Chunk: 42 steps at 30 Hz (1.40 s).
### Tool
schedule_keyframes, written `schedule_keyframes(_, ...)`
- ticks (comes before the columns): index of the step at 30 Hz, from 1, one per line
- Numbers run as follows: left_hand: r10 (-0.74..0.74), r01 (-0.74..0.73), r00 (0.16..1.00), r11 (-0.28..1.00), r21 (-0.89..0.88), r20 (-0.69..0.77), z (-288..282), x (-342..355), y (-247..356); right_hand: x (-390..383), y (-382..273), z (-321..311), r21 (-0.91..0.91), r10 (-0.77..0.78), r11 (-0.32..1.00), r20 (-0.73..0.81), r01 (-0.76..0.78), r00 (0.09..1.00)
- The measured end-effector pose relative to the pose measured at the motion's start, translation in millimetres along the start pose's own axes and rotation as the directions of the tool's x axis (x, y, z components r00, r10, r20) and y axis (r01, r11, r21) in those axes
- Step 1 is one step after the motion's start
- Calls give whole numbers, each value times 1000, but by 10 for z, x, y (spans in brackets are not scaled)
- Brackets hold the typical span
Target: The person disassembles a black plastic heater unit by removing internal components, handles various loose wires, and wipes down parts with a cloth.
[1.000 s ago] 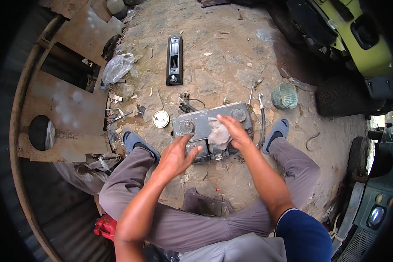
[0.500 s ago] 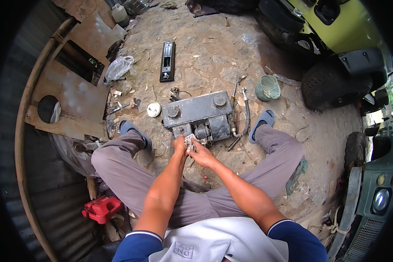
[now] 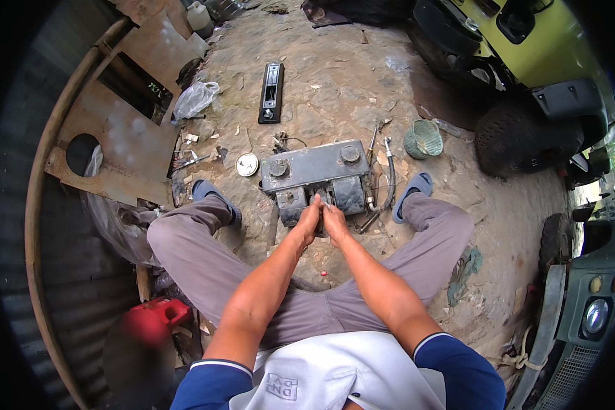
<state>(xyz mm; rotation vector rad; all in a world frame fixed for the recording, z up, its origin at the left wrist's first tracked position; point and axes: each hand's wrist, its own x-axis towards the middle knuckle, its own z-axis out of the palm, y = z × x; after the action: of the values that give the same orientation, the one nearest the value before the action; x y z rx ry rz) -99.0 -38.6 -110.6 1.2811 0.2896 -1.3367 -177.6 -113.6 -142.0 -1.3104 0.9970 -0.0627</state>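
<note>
Our left hand point(image 3: 310, 220) and right hand point(image 3: 334, 223) meet, seemingly half-curled, at six o'clock on the unit point(image 3: 314, 167); their hold we can't tell. Work looks unfinished: caps point(image 3: 279, 168) on, casing dusty.

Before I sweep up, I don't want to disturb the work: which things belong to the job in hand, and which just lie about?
Seemingly in the job:
grey two-capped machine unit
left hand and right hand, at its front
black hose beside it, possibly

Seemingly lying about:
green woven basket
clear plastic bag
black slotted panel
red plastic can
</note>
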Motion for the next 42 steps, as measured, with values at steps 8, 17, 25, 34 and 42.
schedule_keyframes(8,324,-63,929,619,783,-181,-265,156,-119,345,-296,-927,-444,163,892,142,-84,976)
schedule_keyframes(17,363,-75,793,855,513,-489,-1187,1027,-293,1036,-799,-2772,-501,239,838,-20,-217,971)
schedule_keyframes(25,246,-58,826,932,357,-507,-994,741,-92,1772,-314,-3586,-684,-103,702,-373,-198,922)
schedule_keyframes(34,213,87,834,860,503,-509,-1108,504,-238,1973,-25,-3225,-795,-59,512,-411,-325,910)
schedule_keyframes(42,326,64,718,849,525,-615,-1198,584,-127,2094,52,-3152,-847,-232,423,-444,-321,866)
